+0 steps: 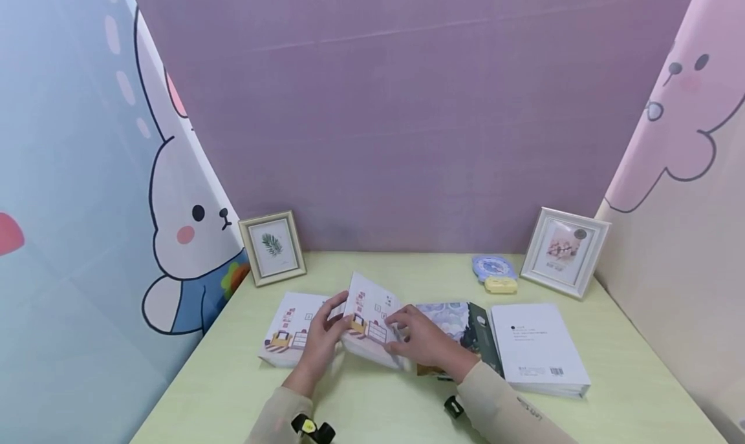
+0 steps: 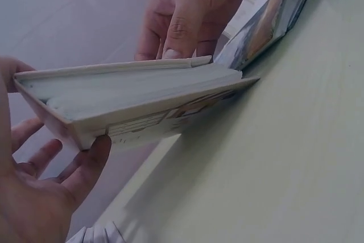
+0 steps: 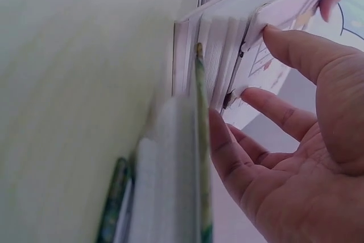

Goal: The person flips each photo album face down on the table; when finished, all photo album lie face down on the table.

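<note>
A thick white book (image 1: pixel 369 300) with a cartoon print on its cover is held tilted above the table. My left hand (image 1: pixel 320 342) grips its left edge, thumb on one cover and fingers on the other, as the left wrist view shows. At the opposite edge, my right hand (image 1: pixel 429 342) has its thumb and index finger bent against the cover's edge (image 3: pixel 250 55). The pages show as a pale block (image 2: pixel 136 86) between the covers. Left of the hands lies a similar white book (image 1: pixel 282 331). Under the right forearm is a dark green book (image 1: pixel 483 331) with a cloud picture.
Right of the green book lies a white book (image 1: pixel 538 340), back cover up with a barcode. Behind stand two picture frames (image 1: pixel 270 279) (image 1: pixel 567 289). A blue clock-like item (image 1: pixel 491 267) and a yellow item (image 1: pixel 500 285) sit on the pale green table (image 1: pixel 372 418).
</note>
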`<state>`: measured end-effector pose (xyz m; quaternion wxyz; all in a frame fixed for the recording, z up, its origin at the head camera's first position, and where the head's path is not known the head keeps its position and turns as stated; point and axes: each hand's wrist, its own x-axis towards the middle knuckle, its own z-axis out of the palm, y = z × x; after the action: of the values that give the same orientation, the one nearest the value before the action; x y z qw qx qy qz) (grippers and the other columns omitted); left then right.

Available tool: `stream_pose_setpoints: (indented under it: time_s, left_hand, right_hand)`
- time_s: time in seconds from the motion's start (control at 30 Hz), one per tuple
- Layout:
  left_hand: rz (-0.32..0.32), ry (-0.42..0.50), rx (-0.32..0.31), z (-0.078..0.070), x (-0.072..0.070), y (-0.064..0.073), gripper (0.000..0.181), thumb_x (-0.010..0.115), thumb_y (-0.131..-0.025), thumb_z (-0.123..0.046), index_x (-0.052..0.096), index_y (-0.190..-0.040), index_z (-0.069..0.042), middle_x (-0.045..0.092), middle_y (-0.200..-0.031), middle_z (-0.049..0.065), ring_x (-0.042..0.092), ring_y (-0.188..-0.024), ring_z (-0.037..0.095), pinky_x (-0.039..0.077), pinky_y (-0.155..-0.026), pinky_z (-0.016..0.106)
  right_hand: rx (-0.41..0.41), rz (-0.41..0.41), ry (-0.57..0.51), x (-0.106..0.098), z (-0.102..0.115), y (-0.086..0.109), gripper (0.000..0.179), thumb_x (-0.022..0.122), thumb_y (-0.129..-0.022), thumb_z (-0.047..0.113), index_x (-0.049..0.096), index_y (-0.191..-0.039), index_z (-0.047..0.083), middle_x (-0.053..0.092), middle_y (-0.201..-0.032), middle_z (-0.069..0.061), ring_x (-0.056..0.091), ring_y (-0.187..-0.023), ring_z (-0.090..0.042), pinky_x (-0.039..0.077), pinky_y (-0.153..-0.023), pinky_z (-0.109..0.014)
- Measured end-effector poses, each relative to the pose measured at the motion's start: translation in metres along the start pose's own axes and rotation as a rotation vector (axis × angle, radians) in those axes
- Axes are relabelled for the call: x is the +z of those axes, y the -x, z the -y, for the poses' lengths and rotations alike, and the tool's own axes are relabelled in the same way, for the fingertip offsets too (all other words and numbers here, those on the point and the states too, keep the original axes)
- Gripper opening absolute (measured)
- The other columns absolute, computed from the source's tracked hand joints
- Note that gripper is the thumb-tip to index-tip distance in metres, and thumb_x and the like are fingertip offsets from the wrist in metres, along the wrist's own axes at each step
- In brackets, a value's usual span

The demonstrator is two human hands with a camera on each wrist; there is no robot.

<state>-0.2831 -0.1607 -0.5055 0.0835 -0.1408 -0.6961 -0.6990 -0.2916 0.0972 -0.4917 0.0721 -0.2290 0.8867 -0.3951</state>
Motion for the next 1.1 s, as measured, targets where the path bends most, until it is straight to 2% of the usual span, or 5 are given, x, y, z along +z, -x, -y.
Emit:
stream_pose_setpoints:
  time_s: [0.17,0.37,0.63,0.93,1.1]
  left_hand:
    - [0.018,0.099,-0.005,-0.0028,0.0010,0.0006,0.049,0.057,-0.107,-0.012,0.047,-0.153,0.000,0.042,-0.160,0.018,0.066,-0.119,0.025,0.061,-0.094,0.035]
    - [0.044,0.231,-0.032,-0.0038,0.0020,0.0018,0.047,0.055,-0.105,-0.007,0.047,-0.150,0.006,0.041,-0.160,0.021,0.064,-0.125,0.022,0.057,-0.101,0.036]
    - [0.126,0.189,0.003,-0.0014,0.0021,-0.0027,0.047,0.059,-0.105,-0.006,0.048,-0.150,0.004,0.051,-0.153,0.021,0.054,-0.139,0.030,0.048,-0.112,0.038]
    - [0.192,0.196,-0.130,0.0007,0.0025,-0.0001,0.049,0.056,-0.109,-0.016,0.041,-0.154,-0.003,0.041,-0.158,0.018,0.059,-0.130,0.023,0.058,-0.100,0.043]
    - [0.208,0.182,-0.121,0.0015,0.0033,0.0014,0.046,0.054,-0.110,-0.018,0.044,-0.152,-0.004,0.043,-0.155,0.018,0.057,-0.132,0.026,0.057,-0.101,0.044]
  right_hand:
    - [-0.007,0.002,-0.057,-0.0001,0.0006,-0.0008,0.056,0.081,-0.092,0.041,0.063,-0.142,0.024,0.054,-0.136,-0.001,0.066,-0.106,-0.021,0.059,-0.086,-0.037]
    - [-0.056,0.011,-0.176,0.0007,0.0028,-0.0021,0.058,0.083,-0.093,0.030,0.060,-0.145,0.020,0.056,-0.138,-0.003,0.064,-0.117,-0.031,0.061,-0.087,-0.037]
    - [-0.084,-0.006,-0.238,-0.0011,0.0020,-0.0039,0.064,0.082,-0.094,0.028,0.053,-0.152,0.023,0.055,-0.140,-0.002,0.063,-0.118,-0.029,0.060,-0.087,-0.033]
    - [-0.137,-0.006,-0.293,0.0003,0.0043,-0.0026,0.072,0.081,-0.094,0.019,0.047,-0.157,0.029,0.052,-0.146,-0.002,0.063,-0.118,-0.029,0.059,-0.090,-0.032]
    - [-0.134,-0.004,-0.323,0.0018,0.0048,-0.0024,0.070,0.080,-0.095,0.020,0.047,-0.156,0.031,0.051,-0.150,-0.001,0.064,-0.118,-0.029,0.059,-0.091,-0.034]
